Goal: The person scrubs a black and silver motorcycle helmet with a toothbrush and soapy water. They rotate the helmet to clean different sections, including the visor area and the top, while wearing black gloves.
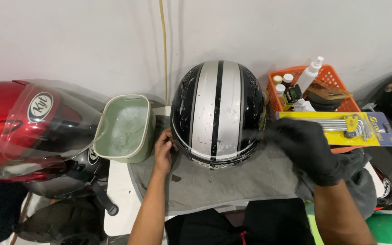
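A black helmet (216, 113) with silver stripes and scuffed paint sits on a grey cloth (232, 181) in the middle. My left hand (163, 152) is bare and rests its fingers against the helmet's lower left edge. My right hand (307, 149) wears a black glove and is blurred beside the helmet's right side. It lies in front of a yellow pack of hex keys (341, 128); whether it grips anything I cannot tell.
A pale green tub of soapy water (124, 129) stands left of the helmet. A red helmet with a clear visor (28, 129) fills the left side. An orange basket (336, 93) holding bottles and tools sits back right. A green object (391, 229) lies low right.
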